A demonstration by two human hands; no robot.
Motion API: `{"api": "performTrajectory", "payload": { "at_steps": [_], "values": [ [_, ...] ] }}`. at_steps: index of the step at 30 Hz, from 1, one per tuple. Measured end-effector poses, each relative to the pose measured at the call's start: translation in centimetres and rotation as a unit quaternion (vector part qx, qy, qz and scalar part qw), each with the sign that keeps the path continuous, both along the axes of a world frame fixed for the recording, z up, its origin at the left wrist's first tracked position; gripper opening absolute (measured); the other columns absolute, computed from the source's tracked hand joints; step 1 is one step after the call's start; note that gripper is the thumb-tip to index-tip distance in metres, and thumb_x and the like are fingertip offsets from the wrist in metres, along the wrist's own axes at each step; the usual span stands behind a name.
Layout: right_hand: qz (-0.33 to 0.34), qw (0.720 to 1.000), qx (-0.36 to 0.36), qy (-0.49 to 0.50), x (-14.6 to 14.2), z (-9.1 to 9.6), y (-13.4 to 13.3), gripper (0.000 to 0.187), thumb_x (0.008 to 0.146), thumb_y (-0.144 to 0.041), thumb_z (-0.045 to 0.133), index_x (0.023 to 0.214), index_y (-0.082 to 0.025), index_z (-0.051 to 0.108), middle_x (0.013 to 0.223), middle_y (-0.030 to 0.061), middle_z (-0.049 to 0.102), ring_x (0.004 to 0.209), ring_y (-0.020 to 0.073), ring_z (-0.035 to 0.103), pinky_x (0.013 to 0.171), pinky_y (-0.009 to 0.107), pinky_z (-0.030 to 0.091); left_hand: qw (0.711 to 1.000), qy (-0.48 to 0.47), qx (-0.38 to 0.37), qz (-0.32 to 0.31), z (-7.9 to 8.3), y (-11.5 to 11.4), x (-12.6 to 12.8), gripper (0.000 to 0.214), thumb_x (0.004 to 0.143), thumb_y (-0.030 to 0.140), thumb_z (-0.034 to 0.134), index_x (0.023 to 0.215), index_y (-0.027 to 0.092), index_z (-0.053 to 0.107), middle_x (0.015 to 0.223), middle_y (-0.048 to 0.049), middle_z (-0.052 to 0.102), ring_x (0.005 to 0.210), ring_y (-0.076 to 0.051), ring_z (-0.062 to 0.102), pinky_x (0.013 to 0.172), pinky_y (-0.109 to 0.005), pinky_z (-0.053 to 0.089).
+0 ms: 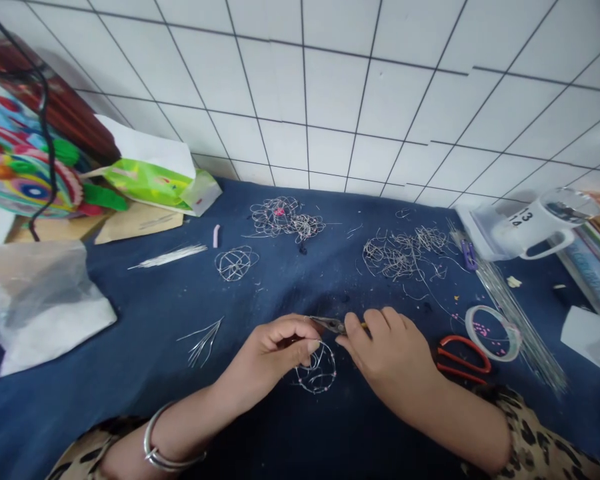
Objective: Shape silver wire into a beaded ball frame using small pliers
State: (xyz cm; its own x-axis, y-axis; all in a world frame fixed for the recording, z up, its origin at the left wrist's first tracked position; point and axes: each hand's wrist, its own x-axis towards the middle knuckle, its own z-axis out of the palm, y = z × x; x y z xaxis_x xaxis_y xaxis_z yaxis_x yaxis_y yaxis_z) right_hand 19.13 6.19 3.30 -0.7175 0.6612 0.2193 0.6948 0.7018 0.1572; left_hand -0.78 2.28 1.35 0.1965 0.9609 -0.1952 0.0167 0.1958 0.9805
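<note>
In the head view my left hand pinches a round beaded wire ornament, which hangs below the fingertips. Small pink beads dot its ring. My right hand is wrapped round the handles of a pair of pliers, mostly hidden in the palm. The plier jaws point left, close to the left fingertips; whether they grip the wire I cannot tell. Just right of that hand lie red-handled scissors or cutters. Several short wires are fanned out left of my left hand.
Tangled wire lies at back right, more wire pieces at back centre. A round dish of pink beads, long straight wires and a white mug stand at right. A plastic bag and green packet are left.
</note>
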Motion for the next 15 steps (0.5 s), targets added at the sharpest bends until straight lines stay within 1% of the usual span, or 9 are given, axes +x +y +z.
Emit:
{"api": "performTrajectory", "payload": {
  "at_steps": [2,4,6,8,10,12,14,15],
  "values": [
    [0.0,1.0,-0.013,0.01,0.0,0.1,0.0,0.028,0.088,-0.036,0.042,0.103,-0.018,0.057,0.074,0.0052,0.053,0.07,0.0187,0.046,0.06,0.031,0.031,1.0,0.019,0.02,-0.002,0.2,0.0,0.0,0.013,0.083,0.023,0.056,0.077,0.013,0.063,0.083,-0.0046,0.059,0.066,-0.011,0.052,0.062,-0.023,0.045],
    [-0.001,0.999,-0.048,0.021,0.2,0.1,0.2,0.028,0.089,-0.036,0.042,0.103,-0.018,0.058,0.075,0.0053,0.054,0.072,0.0187,0.046,0.062,0.031,0.033,0.999,0.027,0.036,-0.014,0.4,0.1,-0.2,0.013,0.083,0.022,0.055,0.078,0.013,0.063,0.081,-0.0044,0.058,0.065,-0.011,0.052,0.062,-0.023,0.045],
    [-0.003,0.993,-0.109,0.037,0.4,0.3,0.7,0.028,0.088,-0.038,0.043,0.101,-0.02,0.059,0.077,0.005,0.055,0.073,0.0181,0.047,0.064,0.031,0.035,0.998,0.019,0.04,-0.039,0.6,0.2,-0.5,0.012,0.084,0.021,0.055,0.08,0.013,0.062,0.083,-0.0049,0.057,0.064,-0.01,0.052,0.061,-0.023,0.044],
    [-0.001,0.979,-0.194,0.065,0.8,0.5,1.4,0.028,0.088,-0.041,0.044,0.098,-0.021,0.06,0.079,0.004,0.055,0.074,0.0164,0.049,0.065,0.029,0.036,0.997,-0.007,0.035,-0.071,0.6,0.4,-0.9,0.01,0.083,0.02,0.055,0.082,0.012,0.062,0.085,-0.0054,0.057,0.062,-0.009,0.05,0.059,-0.022,0.044],
    [0.012,0.947,-0.303,0.104,1.2,0.7,2.1,0.027,0.088,-0.041,0.044,0.097,-0.022,0.061,0.078,0.002,0.055,0.074,0.0134,0.05,0.066,0.025,0.038,0.994,-0.04,0.025,-0.104,0.5,0.6,-1.3,0.009,0.083,0.018,0.056,0.081,0.012,0.062,0.086,-0.0055,0.056,0.062,-0.008,0.05,0.059,-0.022,0.044],
    [0.032,0.907,-0.398,0.132,1.5,0.8,2.8,0.028,0.088,-0.041,0.043,0.096,-0.022,0.062,0.077,0.0004,0.056,0.073,0.0109,0.051,0.066,0.022,0.038,0.989,-0.072,0.017,-0.129,0.4,0.8,-1.7,0.008,0.082,0.017,0.057,0.079,0.011,0.061,0.083,-0.005,0.056,0.061,-0.008,0.05,0.058,-0.023,0.044],
    [0.043,0.876,-0.456,0.152,1.6,0.7,3.3,0.031,0.088,-0.044,0.043,0.095,-0.021,0.063,0.077,0.0003,0.056,0.072,0.0101,0.052,0.066,0.022,0.039,0.984,-0.098,0.013,-0.145,0.1,1.0,-1.9,0.007,0.081,0.016,0.058,0.078,0.011,0.061,0.082,-0.0048,0.057,0.058,-0.007,0.05,0.056,-0.022,0.044],
    [0.044,0.866,-0.472,0.16,1.6,0.7,3.4,0.032,0.087,-0.045,0.043,0.095,-0.021,0.063,0.077,0.0007,0.056,0.072,0.0101,0.052,0.066,0.022,0.039,0.983,-0.108,0.011,-0.151,0.0,1.0,-1.9,0.007,0.08,0.015,0.059,0.077,0.01,0.061,0.082,-0.0047,0.057,0.057,-0.007,0.05,0.056,-0.022,0.043]
  ]
}}
